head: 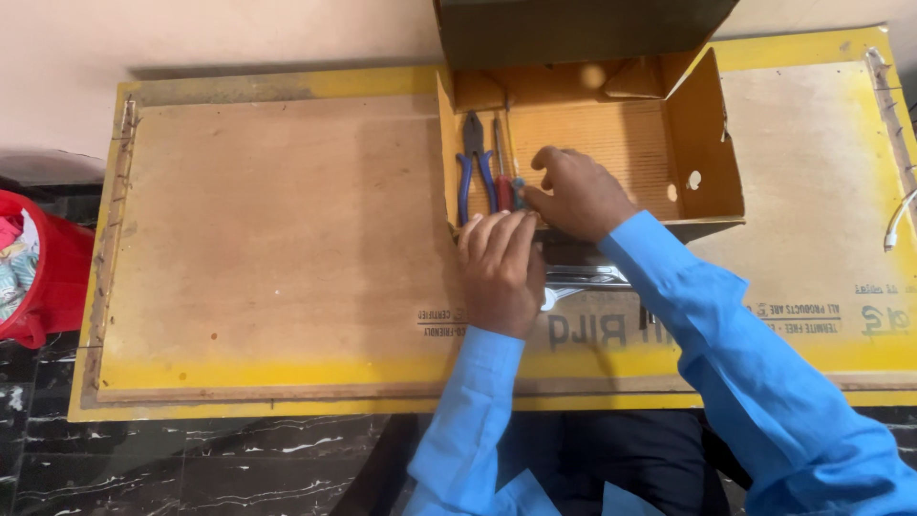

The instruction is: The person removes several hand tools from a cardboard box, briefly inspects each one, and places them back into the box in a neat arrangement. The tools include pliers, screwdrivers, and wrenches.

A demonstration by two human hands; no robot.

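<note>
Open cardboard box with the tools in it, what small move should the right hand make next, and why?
Probably let go and draw back. The right hand is setting a small green-handled tool into the open brown cardboard box, beside the red-handled screwdriver and blue-handled pliers. The left hand rests at the box's front edge.

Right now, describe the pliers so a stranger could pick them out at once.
On the yellow-edged wooden board stands an open cardboard box. Along its left inner wall lie three tools side by side. The pliers are leftmost, left of the red-handled screwdriver: the only tool with two blue handles and dark jaws.
</note>
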